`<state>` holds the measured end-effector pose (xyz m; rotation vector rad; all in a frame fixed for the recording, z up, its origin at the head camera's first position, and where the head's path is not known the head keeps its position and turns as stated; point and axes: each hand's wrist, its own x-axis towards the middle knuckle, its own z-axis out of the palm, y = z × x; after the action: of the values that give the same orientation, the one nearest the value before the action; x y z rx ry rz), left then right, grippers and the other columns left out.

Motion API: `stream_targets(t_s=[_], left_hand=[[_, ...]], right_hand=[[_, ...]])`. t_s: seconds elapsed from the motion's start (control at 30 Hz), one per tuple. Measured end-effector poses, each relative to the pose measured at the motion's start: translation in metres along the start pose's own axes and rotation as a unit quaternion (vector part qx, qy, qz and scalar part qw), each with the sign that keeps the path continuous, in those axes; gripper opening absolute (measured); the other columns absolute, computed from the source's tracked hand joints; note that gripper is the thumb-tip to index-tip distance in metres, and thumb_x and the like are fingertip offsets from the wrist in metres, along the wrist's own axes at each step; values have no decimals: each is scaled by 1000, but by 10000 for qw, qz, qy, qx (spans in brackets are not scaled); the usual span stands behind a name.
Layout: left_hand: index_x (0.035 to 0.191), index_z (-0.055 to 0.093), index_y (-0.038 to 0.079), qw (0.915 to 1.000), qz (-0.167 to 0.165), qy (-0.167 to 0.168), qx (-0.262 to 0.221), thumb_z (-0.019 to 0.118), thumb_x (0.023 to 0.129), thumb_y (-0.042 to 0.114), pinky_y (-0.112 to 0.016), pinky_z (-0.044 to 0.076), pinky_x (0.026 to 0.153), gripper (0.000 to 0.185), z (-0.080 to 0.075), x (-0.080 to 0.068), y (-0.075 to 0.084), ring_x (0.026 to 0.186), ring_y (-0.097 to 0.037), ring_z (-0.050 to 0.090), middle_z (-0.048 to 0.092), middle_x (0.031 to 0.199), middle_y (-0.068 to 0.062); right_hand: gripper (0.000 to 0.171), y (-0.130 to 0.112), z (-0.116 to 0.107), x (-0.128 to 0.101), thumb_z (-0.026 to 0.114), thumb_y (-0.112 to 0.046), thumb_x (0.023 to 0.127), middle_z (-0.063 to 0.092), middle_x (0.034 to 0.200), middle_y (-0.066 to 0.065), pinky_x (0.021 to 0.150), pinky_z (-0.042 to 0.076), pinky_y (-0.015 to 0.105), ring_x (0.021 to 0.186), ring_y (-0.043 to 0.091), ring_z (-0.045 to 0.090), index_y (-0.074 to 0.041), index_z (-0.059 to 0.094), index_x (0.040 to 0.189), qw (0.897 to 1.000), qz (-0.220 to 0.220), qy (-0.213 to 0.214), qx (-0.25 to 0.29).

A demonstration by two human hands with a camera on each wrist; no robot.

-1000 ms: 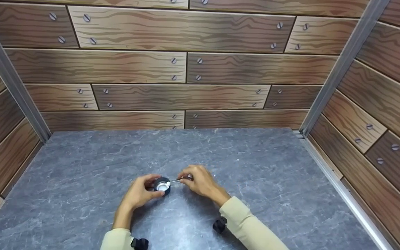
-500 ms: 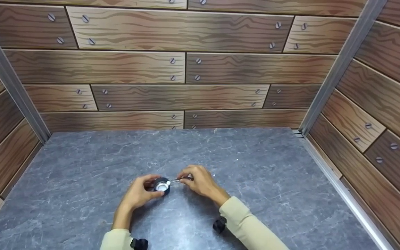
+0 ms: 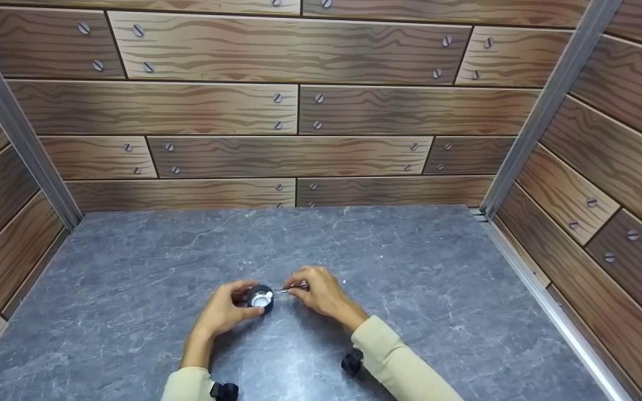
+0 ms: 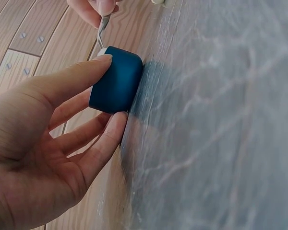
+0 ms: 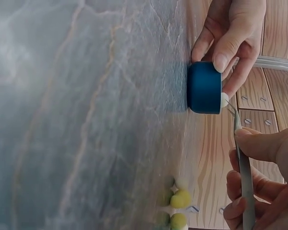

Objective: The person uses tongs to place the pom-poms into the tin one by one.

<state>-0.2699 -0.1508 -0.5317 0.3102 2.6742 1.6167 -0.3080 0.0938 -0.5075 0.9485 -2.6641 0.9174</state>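
A small dark blue round cup (image 3: 260, 298) with a white inside stands on the grey stone tabletop (image 3: 131, 289). My left hand (image 3: 249, 299) grips the cup between thumb and fingers, which the left wrist view shows on the cup's wall (image 4: 116, 81). My right hand (image 3: 300, 286) pinches thin metal tweezers (image 5: 243, 167). Their tip sits at the cup's rim, at a small white ball (image 5: 224, 99). The tweezers (image 4: 102, 28) reach the rim from above in the left wrist view.
Several small yellow-green balls (image 5: 178, 199) lie on the tabletop near my right hand. Wood-patterned walls (image 3: 298, 111) with metal corner posts (image 3: 544, 106) close in the back and both sides. Black wrist cameras (image 3: 353, 361) sit on both cream sleeves.
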Motion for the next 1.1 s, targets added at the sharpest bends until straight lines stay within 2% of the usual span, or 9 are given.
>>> stream_targets(t_s=[0.63, 0.87, 1.1], left_hand=[[127, 69, 1, 9999, 132, -25, -8, 89, 78, 10, -52, 56, 96, 53, -1, 1, -1, 107, -34, 71, 74, 117, -21], [130, 69, 3, 9999, -164, -6, -42, 90, 78, 11, -52, 55, 98, 57, -2, -2, 3, 110, -33, 69, 73, 119, -20], [128, 69, 3, 10000, -82, 7, -50, 90, 77, 9, -52, 55, 97, 56, 0, 0, 2, 108, -33, 70, 74, 117, -20]], right_hand=[[10, -2, -2, -1, 78, -17, 91, 78, 98, -1, 83, 56, 31, 92, 18, 72, -19, 83, 99, 9998, 132, -106, -86], [10, 2, -3, -1, 79, -12, 89, 78, 94, 1, 75, 53, 26, 86, 17, 71, -17, 83, 98, 9999, 118, -83, 47], [12, 6, -13, -2, 77, -8, 90, 79, 99, 6, 80, 58, 31, 89, 21, 73, -12, 82, 100, 9995, 119, -10, 289]])
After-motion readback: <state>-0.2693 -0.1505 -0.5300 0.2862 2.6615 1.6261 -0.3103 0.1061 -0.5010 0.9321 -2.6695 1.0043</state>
